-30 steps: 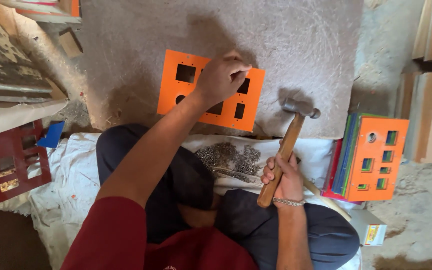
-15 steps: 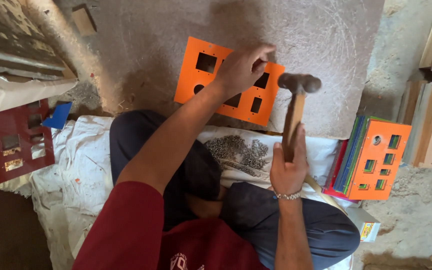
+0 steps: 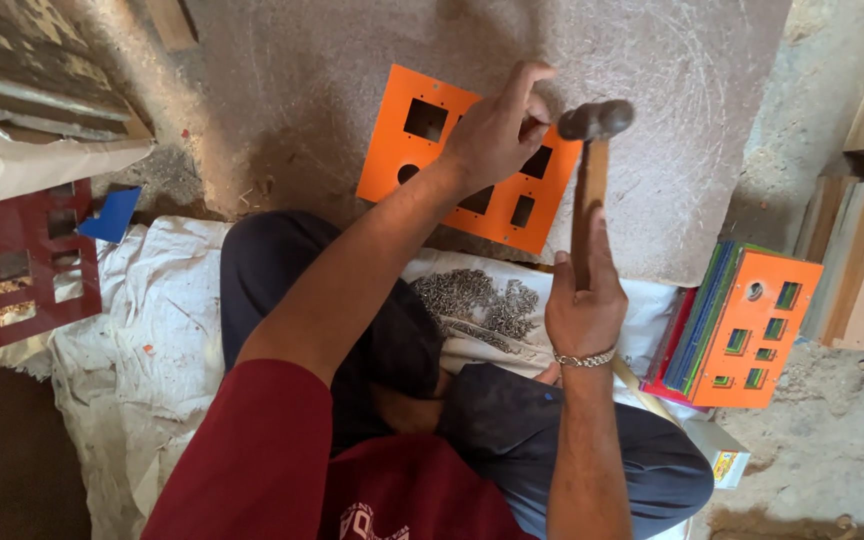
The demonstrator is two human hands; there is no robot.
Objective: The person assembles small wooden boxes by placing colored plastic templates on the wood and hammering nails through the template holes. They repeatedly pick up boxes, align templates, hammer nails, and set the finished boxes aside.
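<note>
Rough grey stone [image 3: 302, 90] forms the work surface, with white cloth [image 3: 142, 330] spread below it. At far left a dark red plate [image 3: 27, 265] is laid. An orange plate [image 3: 467, 160] is pressed under the left hand [image 3: 497, 130], whose fingers are pinched together at its right edge. Just right of those fingertips a hammer [image 3: 592, 160] is clenched upright by the right hand [image 3: 584, 300]. Nails [image 3: 477, 300] are heaped below, and stacked plates [image 3: 742, 330] are seen further right.

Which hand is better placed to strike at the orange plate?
Right. The right hand grips the hammer, whose head is raised beside the orange plate. The left hand rests on the plate, fingers pinched near its edge.
</note>
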